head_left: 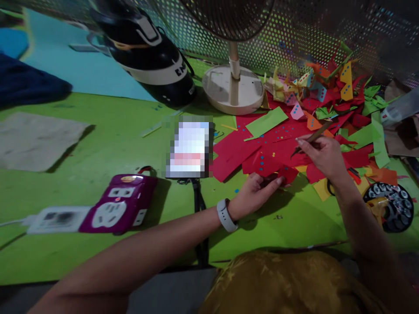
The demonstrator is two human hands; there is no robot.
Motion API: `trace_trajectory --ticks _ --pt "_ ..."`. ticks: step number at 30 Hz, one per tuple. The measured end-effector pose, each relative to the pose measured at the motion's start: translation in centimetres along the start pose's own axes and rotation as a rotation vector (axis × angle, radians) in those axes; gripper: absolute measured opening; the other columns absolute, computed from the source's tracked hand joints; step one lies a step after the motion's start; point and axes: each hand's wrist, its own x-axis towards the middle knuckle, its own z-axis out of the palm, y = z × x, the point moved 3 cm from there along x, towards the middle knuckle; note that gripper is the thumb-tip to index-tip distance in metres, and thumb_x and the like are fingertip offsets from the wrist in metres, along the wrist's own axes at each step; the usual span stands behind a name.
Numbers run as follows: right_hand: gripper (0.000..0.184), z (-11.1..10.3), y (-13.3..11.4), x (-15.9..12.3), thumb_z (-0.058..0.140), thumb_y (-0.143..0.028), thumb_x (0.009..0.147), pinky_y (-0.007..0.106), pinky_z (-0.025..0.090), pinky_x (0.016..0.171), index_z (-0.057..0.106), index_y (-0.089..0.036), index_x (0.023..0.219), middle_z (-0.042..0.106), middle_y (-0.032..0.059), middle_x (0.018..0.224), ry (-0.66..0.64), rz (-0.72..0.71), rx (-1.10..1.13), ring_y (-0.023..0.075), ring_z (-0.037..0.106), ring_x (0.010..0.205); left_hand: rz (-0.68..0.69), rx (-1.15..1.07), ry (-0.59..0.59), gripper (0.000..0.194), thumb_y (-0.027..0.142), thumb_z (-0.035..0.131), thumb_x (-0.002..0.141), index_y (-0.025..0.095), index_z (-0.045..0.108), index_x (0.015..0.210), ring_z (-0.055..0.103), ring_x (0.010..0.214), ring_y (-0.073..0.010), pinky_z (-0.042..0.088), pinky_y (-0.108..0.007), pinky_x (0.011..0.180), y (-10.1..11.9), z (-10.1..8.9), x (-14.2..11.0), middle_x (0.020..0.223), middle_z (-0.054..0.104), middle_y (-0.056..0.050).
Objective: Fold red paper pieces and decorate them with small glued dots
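My left hand (pixel 253 196), with a pale band on its wrist, pinches a folded piece of red paper (pixel 288 174) between thumb and fingers, low over the table. Small blue dots show on this paper. To its right, my right hand (pixel 325 157) grips slim brown tweezers (pixel 316 136) with a bent, pointed tip. The tip is aimed down at the red sheets, apart from the held piece; whether it touches them I cannot tell. Under both hands lie flat red paper sheets (pixel 229 155) strewn with tiny blue dots. A light green paper strip (pixel 266 123) rests on them.
Behind my right hand is a heap of folded coloured paper (pixel 314 87). A round black case (pixel 389 207) stands at the right. Left of the sheets lies a blurred-out phone (pixel 188 148), with a purple power socket (pixel 118 205) beyond. A fan (pixel 233 96) and large black bottle (pixel 157 65) stand behind.
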Motion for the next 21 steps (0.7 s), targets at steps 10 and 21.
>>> trace_trajectory --ticks 10,21 --pt "0.053 5.4 3.5 3.9 0.071 -0.072 0.071 0.027 0.059 0.058 0.064 -0.023 0.090 0.074 0.0036 0.077 0.056 0.287 0.523 0.0216 0.077 0.076 -0.067 -0.087 -0.015 0.039 0.054 0.065 0.089 0.018 0.079 0.083 0.074 0.076 -0.0221 0.061 -0.031 0.072 0.3 0.1 0.2 0.081 0.080 -0.009" --pt "0.047 7.0 4.5 3.3 0.086 -0.056 0.059 0.028 0.058 0.057 0.063 -0.023 0.085 0.075 0.0003 0.072 0.034 0.338 0.667 0.0214 0.076 0.069 -0.165 -0.240 -0.023 0.037 0.053 0.069 0.086 0.016 0.075 0.085 0.078 0.082 -0.0234 0.064 -0.033 0.078 0.2 0.0 0.5 0.087 0.081 -0.011"
